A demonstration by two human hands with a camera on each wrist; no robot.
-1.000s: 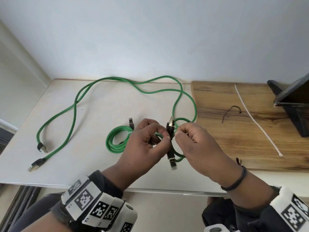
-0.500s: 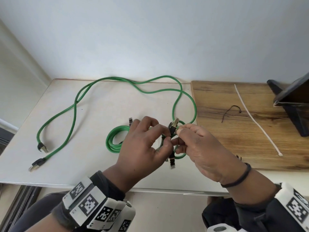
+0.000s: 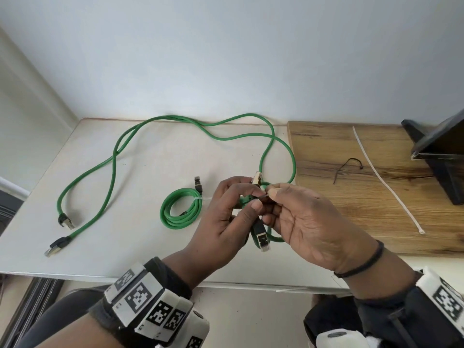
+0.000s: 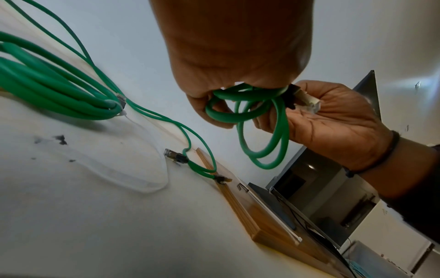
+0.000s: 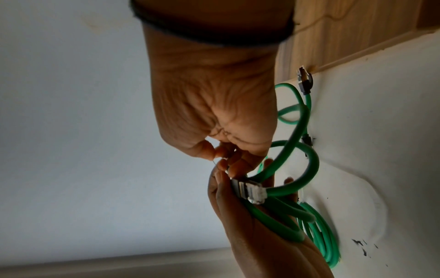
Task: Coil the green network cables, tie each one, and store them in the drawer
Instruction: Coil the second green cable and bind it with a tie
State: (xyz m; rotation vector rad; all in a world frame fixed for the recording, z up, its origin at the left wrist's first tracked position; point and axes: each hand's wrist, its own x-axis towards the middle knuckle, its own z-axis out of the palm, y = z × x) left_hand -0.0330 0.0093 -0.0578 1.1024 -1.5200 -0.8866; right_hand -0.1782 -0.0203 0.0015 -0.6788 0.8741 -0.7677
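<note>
The step in hand looks like tying the second cable: a small green coil [image 3: 270,236] is held up at the centre of the head view, just above the white surface [image 3: 140,247], between both hands. The left hand [image 3: 226,222] has its fingers [image 4: 214,116] curled round the bunched loops, and the right hand [image 3: 308,222] pinches a thin dark tie [image 3: 264,196] between thumb and forefinger right at the bunch; how far the tie goes round the coil cannot be told. In the left wrist view the loops hang down from the grip, so the coil's long axis runs roughly vertical there, and one plug [image 3: 261,237] points toward the lower edge of the head view while the other plug [image 3: 257,177] points toward the upper edge. My judgement is that the next move calls for drawing the tie snug round all the loops while the left hand keeps them bunched, since slack could let a loop slip out. A finished coil [image 3: 181,209], already bound with a pale tie, lies flat on the surface just left of the hands. A long loose cable [image 3: 113,159] sprawls across the upper left, its two plugs at lower left, so it is not yet coiled. A white zip tie [image 3: 381,177] and a dark tie [image 3: 347,167] lie on the wooden board [image 3: 351,222] at right. No drawer can be made out with certainty.
</note>
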